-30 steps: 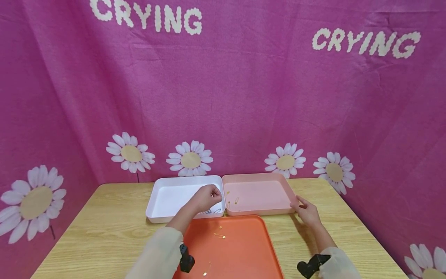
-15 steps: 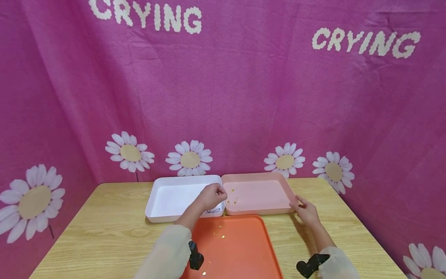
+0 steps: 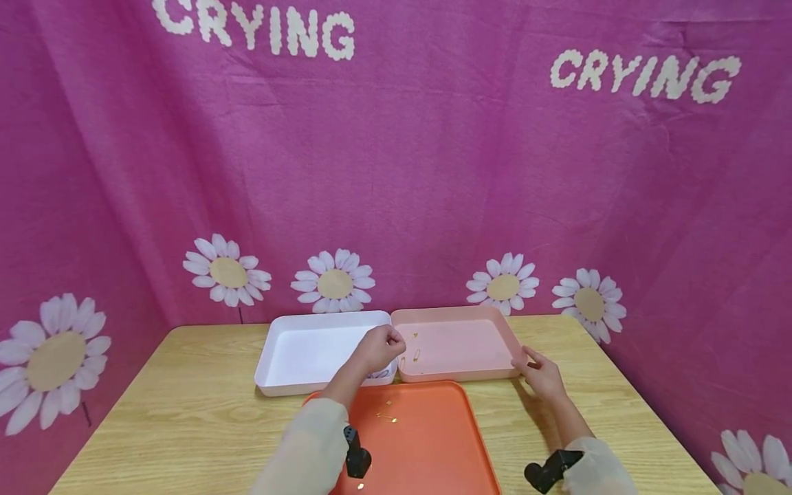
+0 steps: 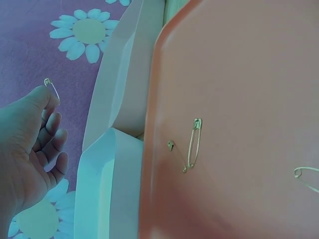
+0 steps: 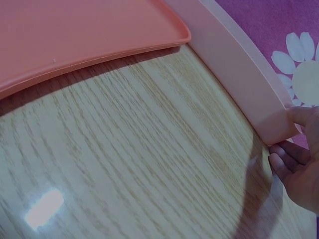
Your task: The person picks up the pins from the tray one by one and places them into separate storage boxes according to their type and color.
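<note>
My left hand (image 3: 379, 349) is raised over the seam between the white tray (image 3: 278, 350) and the pink tray (image 3: 460, 337). Between thumb and forefinger it pinches a gold safety pin (image 4: 48, 82), clear in the left wrist view; the other fingers are loosely curled. At the pink tray's near right corner, my right hand (image 3: 541, 375) holds the edge, thumb at the rim and fingertips low by the base. Gold safety pins (image 3: 416, 355) lie in the pink tray's left part. Dark safety pins (image 3: 379, 374) sit in the white tray, partly behind my left wrist.
An orange tray (image 3: 427, 440) lies in front of both trays, with several gold safety pins, including an upright-looking one (image 4: 196, 142). All stand on a wooden table (image 3: 173, 412). A magenta curtain (image 3: 396, 172) with daisies hangs behind.
My left hand has shifted right, from over the white tray to the pink tray's left edge, carrying the safety pin. The right hand stays at the pink tray's corner.
</note>
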Motion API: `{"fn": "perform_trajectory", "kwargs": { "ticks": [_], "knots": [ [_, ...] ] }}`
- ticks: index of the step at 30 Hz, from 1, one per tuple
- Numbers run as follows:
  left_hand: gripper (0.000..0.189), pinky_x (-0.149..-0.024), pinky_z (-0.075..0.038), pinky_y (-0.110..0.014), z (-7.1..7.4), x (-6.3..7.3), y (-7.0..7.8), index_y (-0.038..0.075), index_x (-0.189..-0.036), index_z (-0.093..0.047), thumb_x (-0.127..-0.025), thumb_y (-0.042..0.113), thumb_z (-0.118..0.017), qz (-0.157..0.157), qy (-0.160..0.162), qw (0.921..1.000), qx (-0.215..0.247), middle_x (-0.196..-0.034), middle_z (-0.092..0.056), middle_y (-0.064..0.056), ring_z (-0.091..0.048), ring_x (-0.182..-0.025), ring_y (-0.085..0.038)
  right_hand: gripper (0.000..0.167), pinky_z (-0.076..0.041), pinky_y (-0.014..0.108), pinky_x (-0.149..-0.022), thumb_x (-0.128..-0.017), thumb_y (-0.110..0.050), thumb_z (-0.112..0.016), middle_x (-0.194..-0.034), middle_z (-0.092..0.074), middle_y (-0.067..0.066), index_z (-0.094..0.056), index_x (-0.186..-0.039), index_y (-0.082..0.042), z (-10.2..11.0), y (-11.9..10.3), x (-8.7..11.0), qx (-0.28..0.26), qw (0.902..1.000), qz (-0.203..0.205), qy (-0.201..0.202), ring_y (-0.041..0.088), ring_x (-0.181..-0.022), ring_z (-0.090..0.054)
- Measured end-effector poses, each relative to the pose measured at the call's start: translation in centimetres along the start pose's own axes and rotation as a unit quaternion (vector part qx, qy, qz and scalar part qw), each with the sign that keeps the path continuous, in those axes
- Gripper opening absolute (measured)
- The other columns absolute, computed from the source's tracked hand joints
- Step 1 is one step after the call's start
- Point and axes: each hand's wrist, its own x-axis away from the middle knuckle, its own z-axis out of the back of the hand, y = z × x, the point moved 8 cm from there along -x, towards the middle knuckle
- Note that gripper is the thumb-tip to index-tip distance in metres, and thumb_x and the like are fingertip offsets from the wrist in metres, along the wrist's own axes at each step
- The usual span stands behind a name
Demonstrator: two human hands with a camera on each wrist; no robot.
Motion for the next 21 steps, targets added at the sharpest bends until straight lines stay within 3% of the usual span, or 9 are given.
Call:
{"fn": "perform_trajectory", "kwargs": {
  "ticks": [6,21],
  "knots": [
    [0.005,-0.061,-0.038,-0.022,-0.48,-0.05,-0.22,0.005,-0.083,-0.059,-0.082,0.009,-0.056,0.01,-0.002,0.9999,0.006,-0.069,-0.048,0.002,-0.044,-0.065,-0.011,0.059,-0.049,0.022,-0.076,-0.094,-0.023,-0.055,-0.132,-0.042,0.037,-0.033,-0.141,0.005,-0.18,0.34,-0.09,0.002,0.9999,-0.013,-0.008,0.032,-0.108,-0.055],
    [0.009,-0.064,-0.041,-0.025,-1.04,0.03,-0.18,0.002,-0.088,-0.059,-0.086,0.01,-0.057,0.027,0.02,0.999,0.029,-0.074,-0.051,-0.002,-0.046,-0.069,-0.013,0.058,-0.05,0.028,-0.079,-0.094,-0.022,-0.054,-0.133,-0.041,0.037,-0.033,-0.141,0.005,-0.22,0.45,-0.17,-0.004,0.9998,-0.018,-0.008,0.035,-0.11,-0.053]
  ]
}}
